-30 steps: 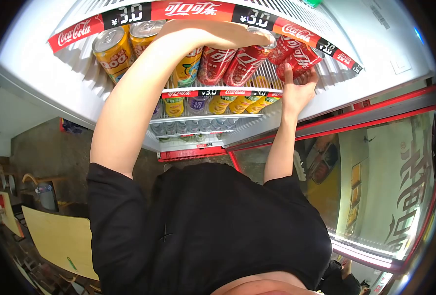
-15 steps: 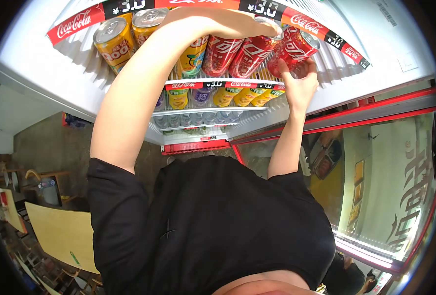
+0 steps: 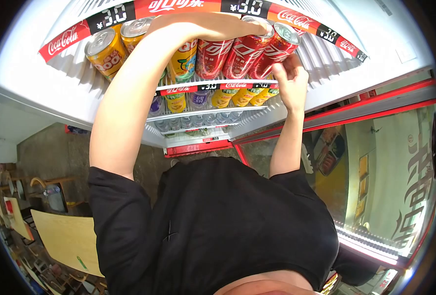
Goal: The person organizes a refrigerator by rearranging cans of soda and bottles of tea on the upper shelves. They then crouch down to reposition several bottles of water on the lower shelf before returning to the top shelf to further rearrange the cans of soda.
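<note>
Since a second ago the red can (image 3: 278,45) has slid left along the top shelf (image 3: 213,84) of the fridge and now leans against the neighbouring red cans (image 3: 241,51), with the right hand (image 3: 290,87) following it up and to the left. That hand's fingers (image 3: 278,73) pinch the can's lower end, while the left hand (image 3: 223,25) reaches across with its fingers stretched out together over the tops of the neighbouring cans. Yellow cans (image 3: 104,49) stand further left under the price strip (image 3: 112,15), and the glass door (image 3: 385,172) hangs open at the right.
</note>
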